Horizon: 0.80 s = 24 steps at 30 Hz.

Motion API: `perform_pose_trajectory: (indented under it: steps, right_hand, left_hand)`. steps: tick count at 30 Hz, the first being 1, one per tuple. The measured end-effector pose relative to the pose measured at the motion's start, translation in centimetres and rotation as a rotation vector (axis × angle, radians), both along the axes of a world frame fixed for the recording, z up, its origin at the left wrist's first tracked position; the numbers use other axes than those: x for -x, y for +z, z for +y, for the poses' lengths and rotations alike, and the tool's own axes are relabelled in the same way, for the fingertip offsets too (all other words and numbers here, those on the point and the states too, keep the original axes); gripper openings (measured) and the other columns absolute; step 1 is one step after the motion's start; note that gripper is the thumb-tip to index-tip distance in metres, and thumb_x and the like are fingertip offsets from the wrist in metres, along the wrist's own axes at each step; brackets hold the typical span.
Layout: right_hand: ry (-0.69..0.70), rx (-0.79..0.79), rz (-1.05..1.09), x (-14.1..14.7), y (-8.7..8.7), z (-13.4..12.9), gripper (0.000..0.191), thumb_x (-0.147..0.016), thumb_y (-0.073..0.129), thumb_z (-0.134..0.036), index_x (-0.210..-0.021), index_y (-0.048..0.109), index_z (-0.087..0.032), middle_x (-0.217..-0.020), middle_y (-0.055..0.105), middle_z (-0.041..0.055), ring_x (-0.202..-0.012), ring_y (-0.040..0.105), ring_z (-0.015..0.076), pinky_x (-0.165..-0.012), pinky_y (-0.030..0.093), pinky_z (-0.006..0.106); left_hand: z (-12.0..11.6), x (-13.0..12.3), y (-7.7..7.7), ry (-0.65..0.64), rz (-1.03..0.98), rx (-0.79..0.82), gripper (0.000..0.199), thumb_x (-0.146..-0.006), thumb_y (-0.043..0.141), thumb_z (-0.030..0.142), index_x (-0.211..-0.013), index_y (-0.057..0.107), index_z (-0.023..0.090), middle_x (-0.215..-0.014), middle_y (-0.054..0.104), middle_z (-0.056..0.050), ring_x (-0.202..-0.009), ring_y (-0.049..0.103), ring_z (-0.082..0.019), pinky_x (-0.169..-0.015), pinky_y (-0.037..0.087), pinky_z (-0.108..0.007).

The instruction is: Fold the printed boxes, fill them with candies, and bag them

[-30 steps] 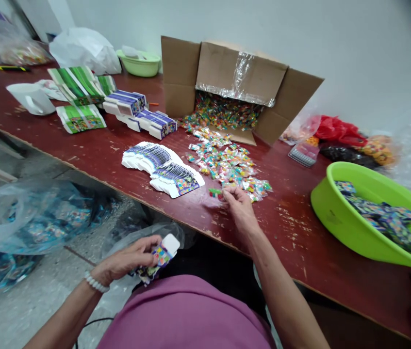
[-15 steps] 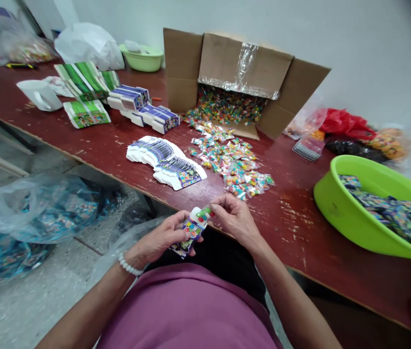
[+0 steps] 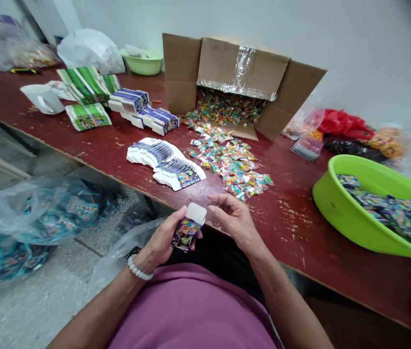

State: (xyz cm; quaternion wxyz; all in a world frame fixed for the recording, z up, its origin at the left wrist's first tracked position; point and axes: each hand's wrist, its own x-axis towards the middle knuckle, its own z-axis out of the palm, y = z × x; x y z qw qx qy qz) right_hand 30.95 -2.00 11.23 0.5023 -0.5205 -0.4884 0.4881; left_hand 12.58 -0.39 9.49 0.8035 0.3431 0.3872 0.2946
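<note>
At the lower center of the frame, the left hand [image 3: 169,237] gripped a small printed box [image 3: 187,232], its white flap raised toward the table [image 3: 281,213]. The right hand [image 3: 232,218] hovered just right of the box, thumb and fingers slightly parted, with nothing visible between them. Wrapped candies [image 3: 238,165] lay above the right hand, near the frame's center; flat cartons [image 3: 165,162] fanned out to their left. The box's colorful print was too small to read.
</note>
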Motion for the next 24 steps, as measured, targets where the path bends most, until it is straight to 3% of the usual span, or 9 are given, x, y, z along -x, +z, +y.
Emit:
perform_pose_trajectory:
  steps: [3, 6, 9, 12, 16, 20, 24]
  right_hand:
    - [0.099, 0.079, 0.031, 0.3, -1.1, -0.1, 0.038, -0.076, 0.078, -0.038, -0.108, 0.069, -0.02, -0.083, 0.069, 0.0004, -0.068, 0.059, 0.0127, -0.061, 0.047, 0.023]
    - [0.112, 0.012, -0.044, 1.5, -1.7, -0.5, 0.028, -0.083, 0.073, -0.041, -0.101, 0.072, -0.02, -0.085, 0.071, 0.0028, -0.069, 0.062, 0.0145, -0.061, 0.049, 0.025]
    - [-0.002, -0.223, -0.196, 2.4, -1.4, -0.9, 0.02, -0.09, 0.066, -0.038, -0.095, 0.076, -0.021, -0.088, 0.074, 0.005, -0.075, 0.066, 0.017, -0.067, 0.053, 0.028]
    - [0.044, -0.388, -0.292, 2.3, -0.8, -0.8, 0.018, -0.094, 0.063, -0.032, -0.095, 0.078, -0.022, -0.092, 0.077, 0.0058, -0.082, 0.07, 0.0184, -0.078, 0.054, 0.03]
    - [0.203, -0.229, -0.195, 1.9, -0.7, -0.4, 0.021, -0.096, 0.059, -0.033, -0.092, 0.076, -0.021, -0.104, 0.077, 0.0063, -0.081, 0.071, 0.0166, -0.075, 0.055, 0.029]
    - [0.224, -0.063, 0.058, 2.3, -1.5, -0.1, 0.014, -0.085, 0.073, -0.033, -0.084, 0.07, -0.019, -0.106, 0.076, 0.0058, -0.078, 0.07, 0.0164, -0.067, 0.057, 0.028]
    - [0.249, -0.002, 0.116, 2.6, -1.7, 0.2, 0.017, -0.085, 0.073, -0.036, -0.083, 0.07, -0.019, -0.103, 0.077, 0.0065, -0.076, 0.07, 0.0177, -0.063, 0.058, 0.029]
  left_hand:
    - [-0.5, -0.3, 0.0, 0.064, 0.021, -0.062, 0.042, -0.084, 0.064, 0.054, -0.098, 0.066, 0.014, -0.073, 0.07, -0.005, -0.052, 0.063, -0.015, -0.045, 0.051, -0.023]
    - [-0.9, -0.6, -0.1, 0.13, 0.012, -0.097, 0.034, -0.082, 0.07, 0.047, -0.098, 0.065, 0.017, -0.072, 0.068, -0.002, -0.054, 0.063, -0.015, -0.042, 0.05, -0.021]
    - [-0.6, -0.5, -0.1, 0.071, -0.111, 0.104, 0.035, -0.089, 0.061, 0.05, -0.091, 0.064, 0.016, -0.067, 0.069, -0.004, -0.049, 0.063, -0.016, -0.043, 0.053, -0.026]
    - [-0.1, -0.1, 0.2, -0.049, -0.21, 0.311, 0.046, -0.095, 0.047, 0.058, -0.087, 0.063, 0.016, -0.066, 0.07, -0.008, -0.046, 0.064, -0.019, -0.044, 0.055, -0.031]
    - [0.0, 0.1, 0.4, -0.016, -0.188, 0.266, 0.05, -0.097, 0.042, 0.059, -0.098, 0.066, 0.016, -0.067, 0.069, -0.007, -0.045, 0.063, -0.018, -0.043, 0.055, -0.03]
    - [-0.5, 0.0, -0.2, 0.098, -0.068, 0.088, 0.054, -0.094, 0.047, 0.062, -0.12, 0.066, 0.018, -0.073, 0.071, -0.005, -0.048, 0.061, -0.013, -0.043, 0.05, -0.022]
    - [-0.6, 0.1, -0.5, 0.07, -0.007, 0.03, 0.072, -0.087, 0.046, 0.076, -0.118, 0.069, 0.016, -0.072, 0.071, -0.006, -0.05, 0.06, -0.013, -0.043, 0.048, -0.02]
